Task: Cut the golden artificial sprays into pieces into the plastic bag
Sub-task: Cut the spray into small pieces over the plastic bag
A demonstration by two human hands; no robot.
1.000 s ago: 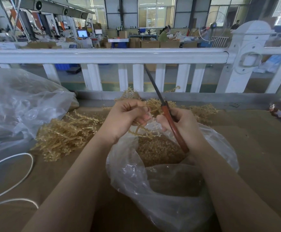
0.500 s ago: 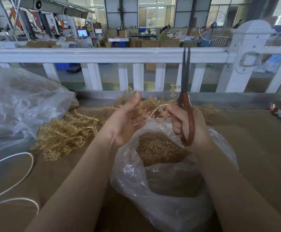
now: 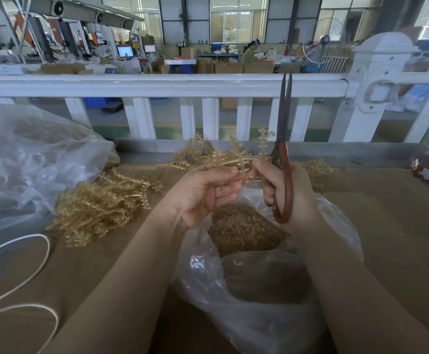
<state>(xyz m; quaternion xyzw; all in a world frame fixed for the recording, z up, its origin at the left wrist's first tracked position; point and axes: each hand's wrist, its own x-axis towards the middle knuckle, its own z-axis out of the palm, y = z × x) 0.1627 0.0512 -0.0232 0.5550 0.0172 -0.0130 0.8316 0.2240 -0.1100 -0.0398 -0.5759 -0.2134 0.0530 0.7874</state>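
We see one spray (image 3: 236, 159) gripped by left hand (image 3: 203, 195) over one open bag (image 3: 254, 290); right hand (image 3: 292, 192) fingers closed round one scissors (image 3: 283, 175), blades up. One spray pile (image 3: 98, 208) on tabletop (image 3: 386, 226).

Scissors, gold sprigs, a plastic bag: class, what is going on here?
A person is cutting up artificial sprays. The left hand holds one golden spray over the open plastic bag, which already holds cut pieces. The right hand grips scissors, blades pointing up. Uncut sprays lie piled at left.
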